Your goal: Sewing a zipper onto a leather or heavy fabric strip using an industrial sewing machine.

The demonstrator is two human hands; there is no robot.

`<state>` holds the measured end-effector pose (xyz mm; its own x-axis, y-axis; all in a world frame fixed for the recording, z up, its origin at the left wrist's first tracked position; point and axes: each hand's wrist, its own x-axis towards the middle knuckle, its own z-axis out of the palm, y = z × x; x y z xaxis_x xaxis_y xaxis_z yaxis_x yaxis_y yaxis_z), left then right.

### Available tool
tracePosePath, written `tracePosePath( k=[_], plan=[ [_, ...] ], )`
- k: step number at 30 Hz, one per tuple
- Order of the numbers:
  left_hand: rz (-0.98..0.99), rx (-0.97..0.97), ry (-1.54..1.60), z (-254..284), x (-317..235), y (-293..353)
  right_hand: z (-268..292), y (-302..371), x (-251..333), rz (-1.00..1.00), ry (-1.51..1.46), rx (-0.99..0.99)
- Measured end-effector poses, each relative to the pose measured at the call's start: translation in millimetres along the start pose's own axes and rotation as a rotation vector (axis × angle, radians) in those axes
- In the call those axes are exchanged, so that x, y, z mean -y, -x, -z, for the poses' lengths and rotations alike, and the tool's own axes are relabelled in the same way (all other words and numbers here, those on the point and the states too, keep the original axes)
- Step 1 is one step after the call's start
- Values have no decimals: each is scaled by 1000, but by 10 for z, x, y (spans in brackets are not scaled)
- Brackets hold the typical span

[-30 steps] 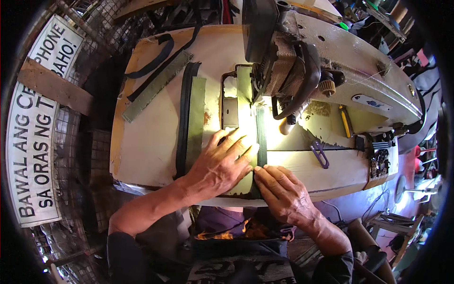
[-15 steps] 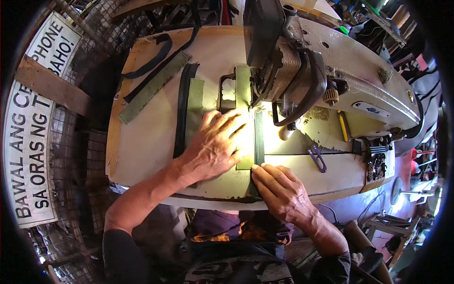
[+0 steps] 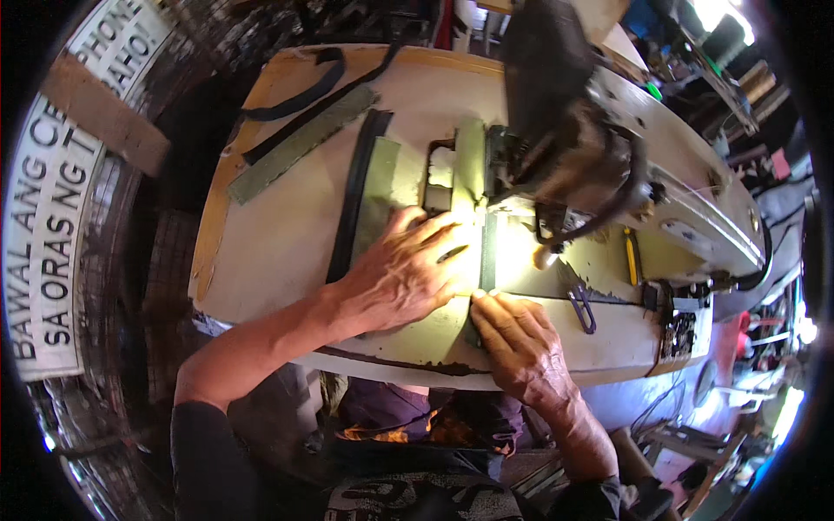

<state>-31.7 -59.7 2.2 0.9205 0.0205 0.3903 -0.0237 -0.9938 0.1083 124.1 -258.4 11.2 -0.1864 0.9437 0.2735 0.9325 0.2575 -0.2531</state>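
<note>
On the table (image 3: 269, 234), one green strip (image 3: 469, 169) and one dark strip (image 3: 489, 252) were set side by side below one sewing machine (image 3: 565, 113), running toward the near edge's middle. The green strip was covered by the left hand (image 3: 408, 269), its fingers slightly apart, while the dark strip was touched by the right hand (image 3: 524, 347), its fingers together, though whether anything was pinched could not be told. Two spare green pieces (image 3: 304, 146) were seen toward the left edge, one cutter (image 3: 632, 256) and one pair of snips (image 3: 582, 310) toward the right.
</note>
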Motion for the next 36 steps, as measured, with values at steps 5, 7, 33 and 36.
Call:
tracePosePath(
  k=[5, 7, 33, 36],
  plan=[
    [44, -45, 29, -105, 59, 38, -44, -107, 3, 3, 68, -35],
    [71, -87, 33, -126, 33, 71, -54, -126, 23, -29, 94, -45],
    [42, 83, 35, -51, -29, 65, 457, 681, -156, -330, 329, 157],
    [19, 31, 32, -39, -72, 38, 1418, 1047, -821, -514, 339, -795]
  ],
)
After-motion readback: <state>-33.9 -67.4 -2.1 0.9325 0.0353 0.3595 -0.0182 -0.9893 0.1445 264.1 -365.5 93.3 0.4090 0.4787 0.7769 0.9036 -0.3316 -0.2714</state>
